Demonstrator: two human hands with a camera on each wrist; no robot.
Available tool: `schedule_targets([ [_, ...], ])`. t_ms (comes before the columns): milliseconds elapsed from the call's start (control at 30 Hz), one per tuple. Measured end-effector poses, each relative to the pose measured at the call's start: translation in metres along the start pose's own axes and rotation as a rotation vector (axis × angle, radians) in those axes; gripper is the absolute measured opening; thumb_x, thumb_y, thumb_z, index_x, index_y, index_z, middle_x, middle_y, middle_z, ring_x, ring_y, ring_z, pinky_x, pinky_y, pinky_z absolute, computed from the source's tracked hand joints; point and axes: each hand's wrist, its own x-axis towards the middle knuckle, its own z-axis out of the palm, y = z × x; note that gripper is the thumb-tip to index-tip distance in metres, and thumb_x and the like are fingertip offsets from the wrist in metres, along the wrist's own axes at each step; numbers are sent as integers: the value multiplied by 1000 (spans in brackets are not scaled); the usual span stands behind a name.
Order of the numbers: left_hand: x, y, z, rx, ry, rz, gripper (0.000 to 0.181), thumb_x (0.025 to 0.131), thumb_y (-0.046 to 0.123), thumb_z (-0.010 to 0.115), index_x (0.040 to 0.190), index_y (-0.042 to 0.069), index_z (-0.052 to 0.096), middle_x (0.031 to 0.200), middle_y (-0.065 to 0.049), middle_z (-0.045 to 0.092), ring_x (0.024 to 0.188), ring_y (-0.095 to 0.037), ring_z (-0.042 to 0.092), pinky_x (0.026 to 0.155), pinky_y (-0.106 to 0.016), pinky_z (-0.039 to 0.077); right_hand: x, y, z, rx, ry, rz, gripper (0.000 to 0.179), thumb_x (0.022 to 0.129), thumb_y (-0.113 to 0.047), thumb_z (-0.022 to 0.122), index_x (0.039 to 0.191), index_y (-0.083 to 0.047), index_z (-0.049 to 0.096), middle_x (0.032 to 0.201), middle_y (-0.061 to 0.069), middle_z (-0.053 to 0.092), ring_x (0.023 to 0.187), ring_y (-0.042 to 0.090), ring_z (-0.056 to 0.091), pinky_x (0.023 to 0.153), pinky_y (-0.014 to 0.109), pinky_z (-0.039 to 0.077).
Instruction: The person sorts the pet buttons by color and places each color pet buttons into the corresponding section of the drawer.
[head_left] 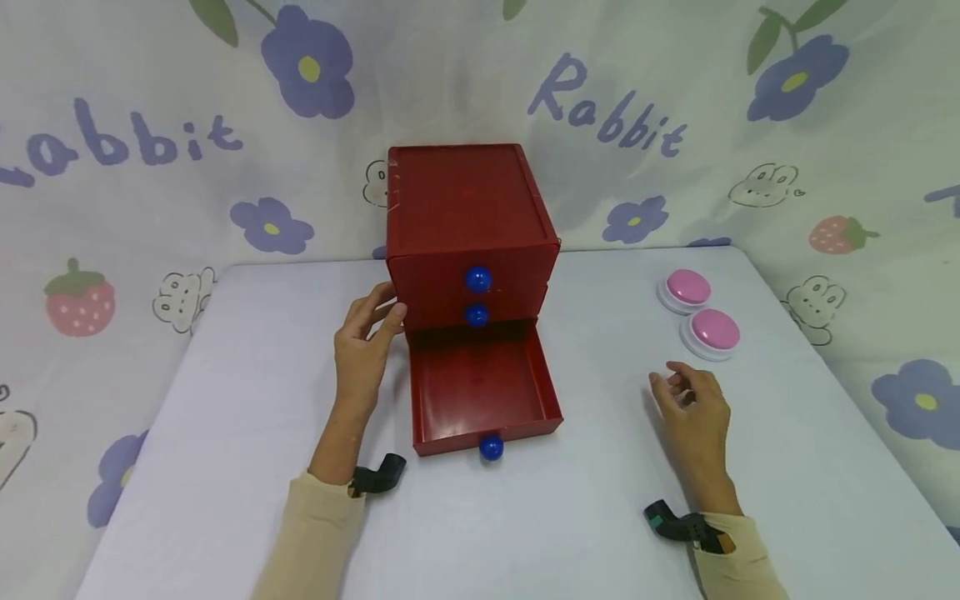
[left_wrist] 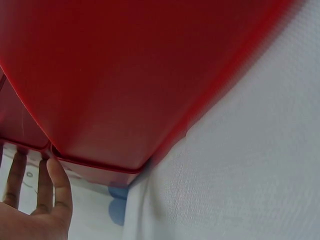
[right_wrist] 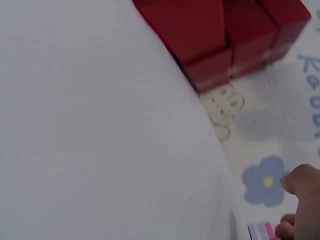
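Beige cloth sleeves foremost; left hand, fingers extended, touches boxy red plastic cabinet; right hand empty, loosely curled.

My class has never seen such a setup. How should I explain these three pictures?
No robot: a person's bare left hand and right hand work here. The wide picture comes from a camera worn on the head, the two closer ones from cameras on the wrists. On the white table stand a red cabinet with blue knobs, its bottom drawer pulled out, and two pink buttons. The left hand seems to touch the cabinet's side; the right is near the buttons. Neither appears to hold anything.
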Motion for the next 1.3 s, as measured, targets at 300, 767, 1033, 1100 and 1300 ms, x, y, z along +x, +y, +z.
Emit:
schedule_targets([
  [300,-1,0,-2,-4,-7,-16,41,97,10,67,137,8,62,128,-9,58,116,-23,58,87,-24,56,44,39,-6,-76,68,283,72,91,-41,70,146,-5,41,125,16,35,114,23,38,88,35,35],
  [767,0,-1,1,-30,-2,-11,41,97,8,66,137,7,62,128,-12,57,116,-27,57,86,-25,56,74,56,-14,-203,-2,400,90,88,-55,68,154,-4,32,144,24,24,137,36,18,107,60,22],
  [1033,-1,-2,1,-24,-4,-11,41,97,10,67,137,8,62,128,-9,58,116,-29,56,86,-25,56,80,60,-15,-225,-3,397,91,86,-55,70,149,3,38,143,27,29,135,38,21,106,61,20],
  [1100,0,-1,0,-24,-1,-11,41,97,9,67,137,8,62,127,-9,58,116,-28,57,87,-25,56,81,60,-14,-227,4,389,91,85,-55,71,148,3,39,142,27,30,134,38,22,106,61,19],
  [1300,-1,-1,1,-23,0,-10,41,97,9,66,138,8,61,128,-9,58,114,-23,57,87,-26,56,80,60,-14,-155,23,417,93,83,-57,73,150,-2,40,142,22,30,135,34,22,108,58,23],
])
